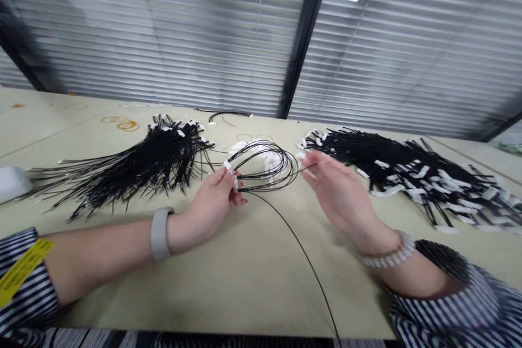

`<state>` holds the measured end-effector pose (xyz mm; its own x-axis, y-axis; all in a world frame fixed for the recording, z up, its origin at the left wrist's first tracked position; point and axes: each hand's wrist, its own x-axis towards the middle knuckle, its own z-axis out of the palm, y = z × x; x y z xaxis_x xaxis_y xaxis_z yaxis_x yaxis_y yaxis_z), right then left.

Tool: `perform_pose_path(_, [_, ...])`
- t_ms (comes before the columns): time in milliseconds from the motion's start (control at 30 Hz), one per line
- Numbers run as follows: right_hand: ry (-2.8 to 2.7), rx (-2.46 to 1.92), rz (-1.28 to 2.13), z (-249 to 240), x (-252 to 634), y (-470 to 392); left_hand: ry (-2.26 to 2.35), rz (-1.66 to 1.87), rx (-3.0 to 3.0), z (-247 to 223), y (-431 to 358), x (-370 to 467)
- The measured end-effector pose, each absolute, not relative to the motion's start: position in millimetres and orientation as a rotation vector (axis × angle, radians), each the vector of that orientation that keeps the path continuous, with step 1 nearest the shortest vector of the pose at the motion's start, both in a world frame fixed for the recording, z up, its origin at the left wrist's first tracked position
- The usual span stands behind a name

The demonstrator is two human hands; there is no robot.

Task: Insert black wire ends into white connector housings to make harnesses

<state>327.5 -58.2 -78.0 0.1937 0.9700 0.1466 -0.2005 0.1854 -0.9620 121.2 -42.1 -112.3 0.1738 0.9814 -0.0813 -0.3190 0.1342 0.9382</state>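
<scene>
Above the counter [228, 293], left hand [212, 201]: fingers pinch the cable coil [294, 166] at its white tags [227, 165]. Right hand [342, 196]: blurred beside coil — grip cannot be determined. Slackened left fingers could let coil spring open; trailing strand [302, 247] could snag.

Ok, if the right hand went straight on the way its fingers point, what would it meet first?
Probably the rounded end of the looped black cable, just ahead of the right hand; some white pieces seem to lie beyond. Depth is unclear, so it might pass above both.
</scene>
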Motion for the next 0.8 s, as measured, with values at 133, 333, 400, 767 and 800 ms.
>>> perform_pose_path(133, [-1.0,-0.845,0.639,-51,348,-62,0.903,1.139,0.996,-112,-42,122])
perform_pose_path(333, [-1.737,-0.97,0.426,-37,324,-97,0.913,1.088,1.153,-113,-44,123])
perform_pose_path(400, [-2.015,-1.066,0.256,-45,311,-101,0.927,1.052,1.224,-111,-47,123])
perform_pose_path(767, [-2.237,-1.16,-0.042,-74,299,-87,0.842,0.884,1.712,-103,-59,121])
perform_pose_path(800, [-2.244,-1.165,-0.052,-74,298,-87,0.835,0.875,1.733,-104,-59,121])
